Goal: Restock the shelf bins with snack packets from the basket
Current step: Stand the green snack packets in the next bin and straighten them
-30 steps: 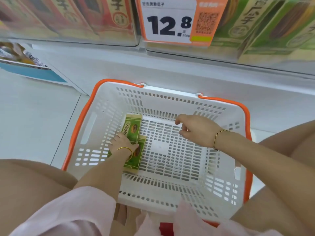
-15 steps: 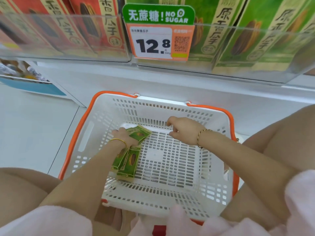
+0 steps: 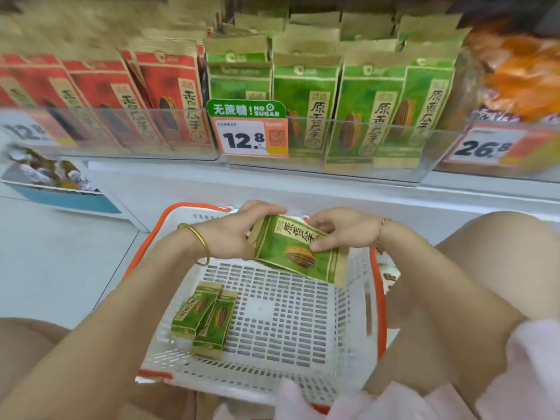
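Note:
A green snack packet (image 3: 295, 253) with a sunflower-seed picture is held above the white basket (image 3: 354, 298), tilted on its side. My left hand (image 3: 233, 234) grips its left end and my right hand (image 3: 339, 231) pinches its upper right edge. Two more green packets (image 3: 204, 319) lie together at the left of the basket's floor. Straight ahead, a clear shelf bin (image 3: 430, 159) holds upright green packets (image 3: 306, 107) of the same kind.
To the left, another clear bin holds red packets (image 3: 169, 95). An orange price tag (image 3: 250, 137) reading 12.8 hangs between the two bins. Orange bags (image 3: 521, 71) fill the bin at far right. The basket has an orange rim (image 3: 380, 301). My knees flank it.
My left hand lifted one green packet out of the basket and my right hand came over to take hold of it. The view tilted up toward the shelf.

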